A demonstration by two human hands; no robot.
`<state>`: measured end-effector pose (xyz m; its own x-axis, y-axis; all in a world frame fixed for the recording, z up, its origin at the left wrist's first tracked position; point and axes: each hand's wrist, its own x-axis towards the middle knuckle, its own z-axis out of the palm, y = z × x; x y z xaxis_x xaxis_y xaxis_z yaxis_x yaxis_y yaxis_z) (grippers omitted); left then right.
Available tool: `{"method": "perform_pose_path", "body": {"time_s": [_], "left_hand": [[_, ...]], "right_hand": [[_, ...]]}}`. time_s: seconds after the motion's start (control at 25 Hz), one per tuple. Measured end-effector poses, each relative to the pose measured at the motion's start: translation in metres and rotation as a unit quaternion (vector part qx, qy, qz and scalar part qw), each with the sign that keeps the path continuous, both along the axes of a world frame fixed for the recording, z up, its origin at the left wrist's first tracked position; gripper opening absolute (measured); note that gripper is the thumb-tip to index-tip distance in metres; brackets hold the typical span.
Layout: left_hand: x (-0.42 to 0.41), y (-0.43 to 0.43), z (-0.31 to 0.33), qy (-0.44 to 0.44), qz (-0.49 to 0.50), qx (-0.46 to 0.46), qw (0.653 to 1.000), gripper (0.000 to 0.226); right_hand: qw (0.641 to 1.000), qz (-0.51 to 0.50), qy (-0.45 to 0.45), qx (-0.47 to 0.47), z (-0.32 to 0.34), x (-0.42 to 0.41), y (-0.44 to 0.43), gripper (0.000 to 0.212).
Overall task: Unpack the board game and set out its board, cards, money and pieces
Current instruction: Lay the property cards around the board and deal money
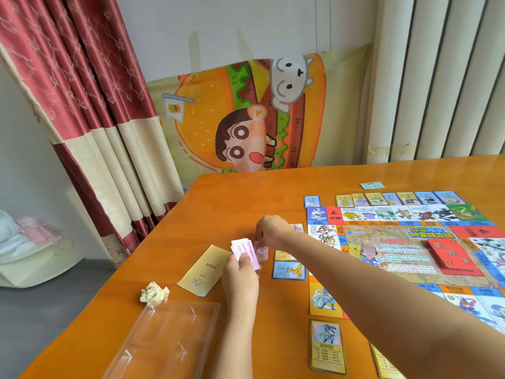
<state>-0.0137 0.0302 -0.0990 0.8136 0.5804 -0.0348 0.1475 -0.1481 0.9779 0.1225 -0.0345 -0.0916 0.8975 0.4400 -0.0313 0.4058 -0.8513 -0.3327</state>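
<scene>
While the fingers (259,237) of the right hand (272,231) pinch one pink note (261,252) by its edge, those of the left hand (240,272) are curled round the rest of the money (244,248), with the thumb laid on top. Both are held just above the worktop (246,192), toward its left edge and about midway between its far and near edges. This looks like the peeling step of counting out notes.

To do it well, the left thumb should press lightly, so that the top sheet slides free without dragging a second. The pull is best kept flat and sideways, away from the stack. A rub between the pinching fingers would tell whether two thin sheets have stuck together.

Just to the left of the money lies a tan booklet (205,269). On its right the cards (288,270) run along the board (410,255), which fills the right side. The bare strip between the two is narrow, so each pile should go down squared, one per value, clear of the cards. Nearer the left edge a paper ball (154,295) and a clear tray (164,340) take up room, and I would not stack notes there.
</scene>
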Motion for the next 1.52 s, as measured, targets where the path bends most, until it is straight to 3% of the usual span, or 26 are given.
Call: {"method": "perform_pose_path", "body": {"time_s": [0.16, 0.36, 0.52, 0.8, 1.0, 1.12, 1.36, 1.52], "left_hand": [[-0.003, 0.001, 0.006, -0.056, -0.028, -0.123, 0.990, 0.014], [-0.007, -0.007, 0.014, -0.088, -0.049, -0.179, 0.979, 0.010], [-0.009, -0.025, 0.022, -0.095, -0.082, -0.150, 0.981, 0.014], [0.010, -0.064, 0.049, -0.095, -0.161, -0.102, 0.977, 0.009], [0.036, -0.099, 0.064, -0.093, -0.241, -0.199, 0.945, 0.013], [0.058, -0.126, 0.069, -0.107, -0.228, -0.241, 0.937, 0.015], [0.104, -0.173, 0.080, -0.107, -0.217, -0.273, 0.931, 0.013], [0.145, -0.171, 0.086, -0.064, -0.233, -0.205, 0.948, 0.019]], "right_hand": [[0.992, 0.008, 0.004, 0.126, 0.034, -0.012, -0.017, 0.024], [0.946, 0.054, 0.161, 0.277, 0.078, -0.040, -0.060, 0.021], [0.947, 0.097, 0.138, 0.274, 0.091, -0.055, -0.094, 0.019], [0.930, 0.052, 0.197, 0.307, 0.107, -0.053, -0.152, 0.011], [0.910, -0.011, 0.182, 0.372, 0.112, -0.038, -0.196, 0.004], [0.897, -0.045, 0.186, 0.399, 0.107, -0.032, -0.217, 0.016], [0.861, -0.174, 0.096, 0.468, 0.098, 0.009, -0.248, 0.006], [0.906, -0.231, 0.001, 0.354, 0.102, 0.055, -0.292, 0.008]]}}
